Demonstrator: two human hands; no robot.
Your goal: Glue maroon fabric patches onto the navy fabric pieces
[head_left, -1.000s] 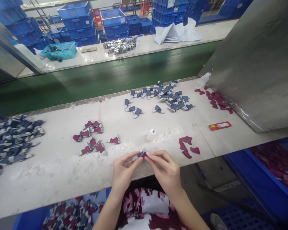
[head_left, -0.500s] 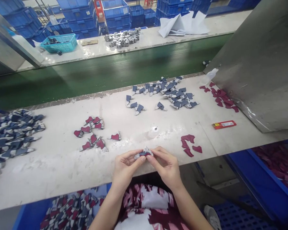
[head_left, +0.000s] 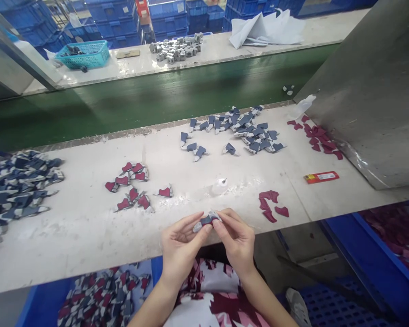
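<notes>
My left hand and my right hand pinch a small navy-and-grey fabric piece between their fingertips, just over the front edge of the white workbench. Part of the piece is hidden by my fingers. The nearest items are maroon cut pieces to the right and a white plastic bottle tip ahead. Maroon-and-navy assembled pieces lie to the left, navy-and-grey pieces lie farther ahead, and a large heap of finished pieces sits at the far left.
A green conveyor belt runs behind the bench, with a steel panel at right. A red packet lies on the bench. Blue bins hold pieces below and at right. Metal parts sit on the far table.
The whole scene has shifted slightly upward and rightward in view. My hands have turned the held piece a little. Small grey parts have appeared on the conveyor belt.
</notes>
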